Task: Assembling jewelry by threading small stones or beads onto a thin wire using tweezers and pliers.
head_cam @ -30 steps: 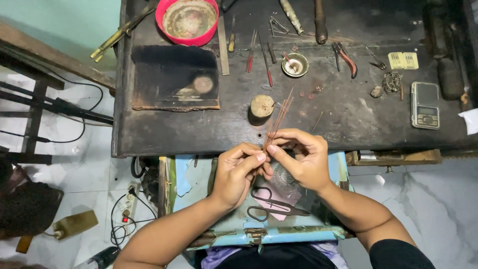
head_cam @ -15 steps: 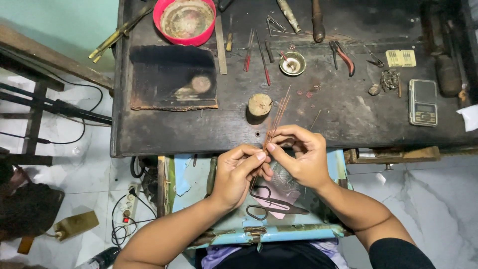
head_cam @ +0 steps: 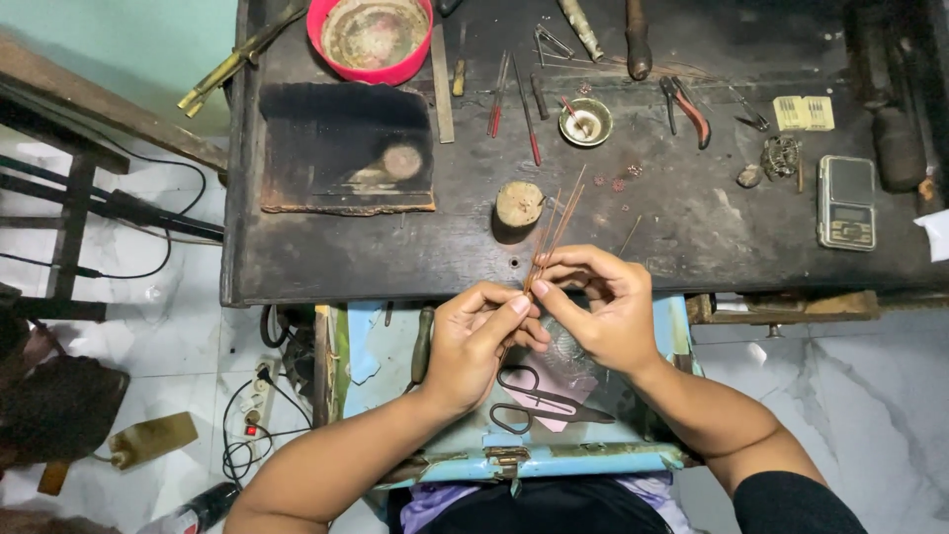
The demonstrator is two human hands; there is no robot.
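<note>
Both hands meet at the near edge of the bench (head_cam: 395, 247), over an open blue drawer (head_cam: 554, 460). The left hand (head_cam: 479, 341) and right hand (head_cam: 598, 311) each pinch a bundle of thin rods (head_cam: 552, 232) between thumb and fingertips, fingers curled close together. The rods fan up and away over the bench, ending just beside a small wooden stump (head_cam: 518, 205). Scissors (head_cam: 539, 405) lie in the drawer under the hands. Farther back on the bench sit a red bowl (head_cam: 371, 40), pliers (head_cam: 684, 107) and a pocket scale (head_cam: 846, 201).
</note>
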